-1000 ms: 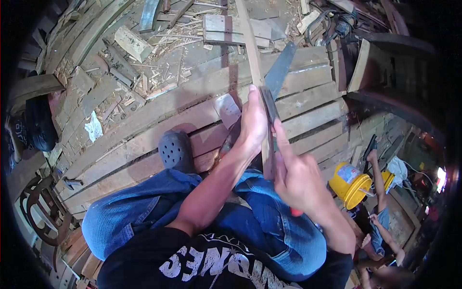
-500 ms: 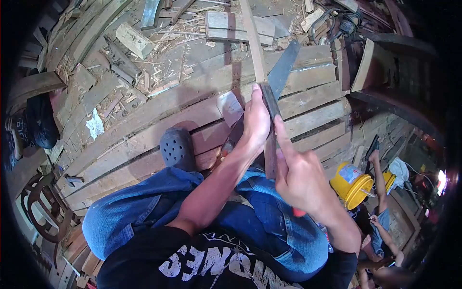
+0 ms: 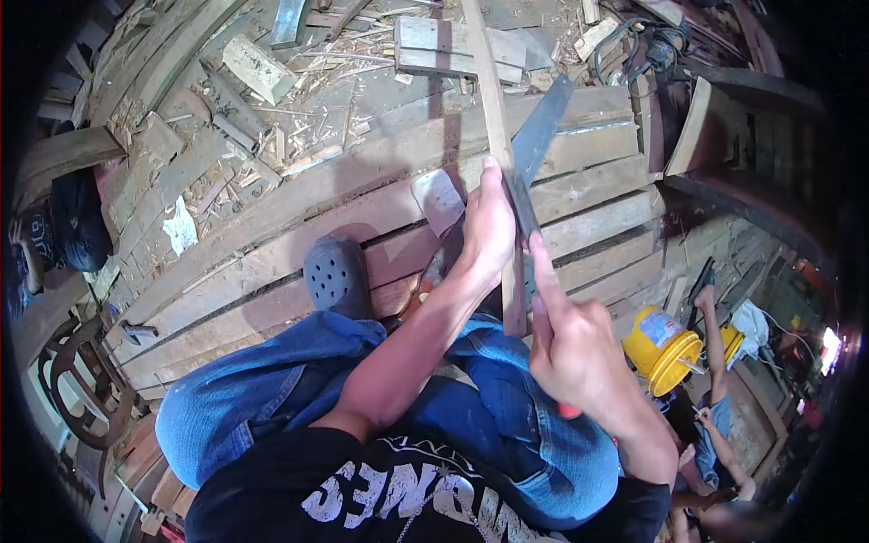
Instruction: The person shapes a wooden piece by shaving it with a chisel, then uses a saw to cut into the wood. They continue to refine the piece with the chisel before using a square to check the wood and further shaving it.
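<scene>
My left hand [image 3: 489, 226] is closed around a long, narrow wooden strip [image 3: 490, 90], its thumb lying along the top. The strip runs from the top of the view down towards my lap. In my right hand [image 3: 575, 348] is a dark, flat file [image 3: 520, 204], with the index finger stretched along it. A bit of red handle [image 3: 568, 411] shows below the palm. The file lies slanted against the strip, just right of my left thumb. Beyond it, a grey saw blade [image 3: 541, 127] rests on the planks, partly hidden by the strip and file.
Slatted planks [image 3: 593, 181] lie before me, with a wood block [image 3: 453, 45] and offcuts [image 3: 258, 68] among shavings. A yellow bucket [image 3: 665, 353] stands at right, near another person's leg [image 3: 715, 344]. A grey clog [image 3: 337, 276] is on my foot; a cable [image 3: 647, 54] lies top right.
My right hand and the file have slid slightly back towards me along the strip. The left hand keeps its grip, and the view has shifted a little.
</scene>
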The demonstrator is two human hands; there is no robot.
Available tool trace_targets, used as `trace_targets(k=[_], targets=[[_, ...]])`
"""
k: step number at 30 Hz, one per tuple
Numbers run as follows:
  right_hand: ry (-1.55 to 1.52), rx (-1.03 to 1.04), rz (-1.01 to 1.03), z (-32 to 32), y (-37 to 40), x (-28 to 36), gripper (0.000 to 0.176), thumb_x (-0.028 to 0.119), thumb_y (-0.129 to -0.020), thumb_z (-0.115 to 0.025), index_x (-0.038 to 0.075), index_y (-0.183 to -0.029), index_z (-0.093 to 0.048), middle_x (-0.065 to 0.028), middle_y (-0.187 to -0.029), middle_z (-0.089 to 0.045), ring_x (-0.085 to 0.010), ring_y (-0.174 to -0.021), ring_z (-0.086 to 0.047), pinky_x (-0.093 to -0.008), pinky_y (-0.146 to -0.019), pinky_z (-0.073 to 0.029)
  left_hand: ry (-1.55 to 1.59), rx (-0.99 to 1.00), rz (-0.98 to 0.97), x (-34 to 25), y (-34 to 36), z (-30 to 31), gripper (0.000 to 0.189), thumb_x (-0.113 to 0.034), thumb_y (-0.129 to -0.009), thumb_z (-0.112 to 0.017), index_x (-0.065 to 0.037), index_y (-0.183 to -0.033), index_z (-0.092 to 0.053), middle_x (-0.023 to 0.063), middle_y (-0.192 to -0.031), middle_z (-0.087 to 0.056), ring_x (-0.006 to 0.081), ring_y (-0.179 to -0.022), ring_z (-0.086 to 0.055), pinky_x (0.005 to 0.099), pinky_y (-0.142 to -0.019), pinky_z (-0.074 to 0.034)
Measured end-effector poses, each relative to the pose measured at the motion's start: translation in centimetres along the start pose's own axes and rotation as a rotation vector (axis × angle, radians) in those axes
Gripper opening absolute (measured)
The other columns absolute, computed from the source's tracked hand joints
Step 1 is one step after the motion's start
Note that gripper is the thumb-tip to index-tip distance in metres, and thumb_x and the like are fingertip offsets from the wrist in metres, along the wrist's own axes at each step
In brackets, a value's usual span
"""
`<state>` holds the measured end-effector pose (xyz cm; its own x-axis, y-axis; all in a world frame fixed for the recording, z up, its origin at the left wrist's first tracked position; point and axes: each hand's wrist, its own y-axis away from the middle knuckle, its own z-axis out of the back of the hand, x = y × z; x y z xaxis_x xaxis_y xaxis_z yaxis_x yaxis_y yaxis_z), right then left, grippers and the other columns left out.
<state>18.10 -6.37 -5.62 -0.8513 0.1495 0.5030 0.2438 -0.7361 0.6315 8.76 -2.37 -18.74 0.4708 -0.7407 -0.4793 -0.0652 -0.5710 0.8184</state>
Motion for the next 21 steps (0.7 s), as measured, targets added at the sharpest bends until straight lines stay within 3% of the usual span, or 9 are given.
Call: trace_targets(k=[3, 4, 8, 11, 13, 16, 21], targets=[[0.03, -0.011, 0.012, 0.2, -1.9, 0.6, 0.062, -0.006, -0.079, -0.049, -0.005, -0.139, -0.033, -0.0329, -0.076, -0.059, -0.0431, -0.061, -0.062, -0.0469, -0.069, -0.051, 0.099, 0.039, 0.087, -0.2, -0.2, 0.2, 0.053, -0.052, -0.098, -0.028, -0.008, -0.085, -0.055, 0.004, -0.064, -0.052, 0.0133, -0.057, -0.05, 0.0303, -0.055, -0.044], [0.057, -0.031, 0.055, -0.2, -1.9, 0.0, 0.062, -0.005, -0.079, -0.048, -0.005, -0.139, -0.033, -0.0344, -0.083, -0.06, -0.0431, -0.063, -0.062, -0.0476, -0.072, -0.05, 0.076, 0.022, 0.009, -0.2, -0.1, 0.2, 0.052, -0.052, -0.097, -0.028, -0.009, -0.084, -0.054, 0.0042, -0.066, -0.053, 0.0134, -0.057, -0.05, 0.0297, -0.055, -0.044], [0.026, -0.083, 0.068, -0.6, -0.8, -0.1, 0.059, -0.001, -0.081, -0.048, -0.005, -0.138, -0.034, -0.0333, -0.081, -0.06, -0.0418, -0.064, -0.062, -0.0477, -0.07, -0.05, 0.032, 0.009, 0.016, 0.5, -0.1, 0.1, 0.05, -0.051, -0.098, -0.029, -0.01, -0.085, -0.054, 0.0034, -0.072, -0.054, 0.0124, -0.063, -0.051, 0.0286, -0.058, -0.043], [0.04, 0.025, -0.035, 0.0, -2.2, 0.8, 0.059, -0.004, -0.081, -0.048, -0.005, -0.138, -0.034, -0.034, -0.079, -0.06, -0.0435, -0.071, -0.063, -0.0466, -0.074, -0.051, 0.059, 0.021, 0.057, -0.2, -0.2, 0.5, 0.051, -0.051, -0.098, -0.028, -0.009, -0.084, -0.054, 0.004, -0.068, -0.053, 0.0125, -0.062, -0.051, 0.0286, -0.058, -0.043], [0.014, 0.068, -0.081, 0.1, -1.6, 0.8, 0.059, -0.004, -0.081, -0.048, -0.005, -0.138, -0.034, -0.0343, -0.076, -0.059, -0.0447, -0.07, -0.063, -0.0466, -0.074, -0.051, 0.083, 0.01, 0.059, 0.2, -0.2, 0.3, 0.051, -0.052, -0.098, -0.028, -0.01, -0.083, -0.054, 0.0036, -0.065, -0.053, 0.0127, -0.059, -0.05, 0.0286, -0.057, -0.043], [-0.003, -0.102, 0.088, -1.0, -0.8, -0.4, 0.057, 0.0, -0.082, -0.048, -0.005, -0.138, -0.035, -0.0333, -0.071, -0.058, -0.0441, -0.062, -0.061, -0.0461, -0.066, -0.051, 0.004, 0.006, -0.003, 0.7, -0.8, 0.3, 0.053, -0.052, -0.098, -0.028, -0.009, -0.082, -0.054, 0.0021, -0.066, -0.052, 0.0124, -0.059, -0.049, 0.0285, -0.056, -0.042], [0.017, 0.001, -0.032, -0.6, -1.9, 0.3, 0.06, -0.005, -0.08, -0.048, -0.007, -0.138, -0.033, -0.0319, -0.069, -0.058, -0.0448, -0.063, -0.061, -0.0473, -0.069, -0.051, 0.083, 0.007, 0.063, -0.1, 0.1, 0.0, 0.054, -0.053, -0.097, -0.028, -0.008, -0.08, -0.054, 0.0033, -0.063, -0.052, 0.0125, -0.058, -0.05, 0.0284, -0.054, -0.041]])
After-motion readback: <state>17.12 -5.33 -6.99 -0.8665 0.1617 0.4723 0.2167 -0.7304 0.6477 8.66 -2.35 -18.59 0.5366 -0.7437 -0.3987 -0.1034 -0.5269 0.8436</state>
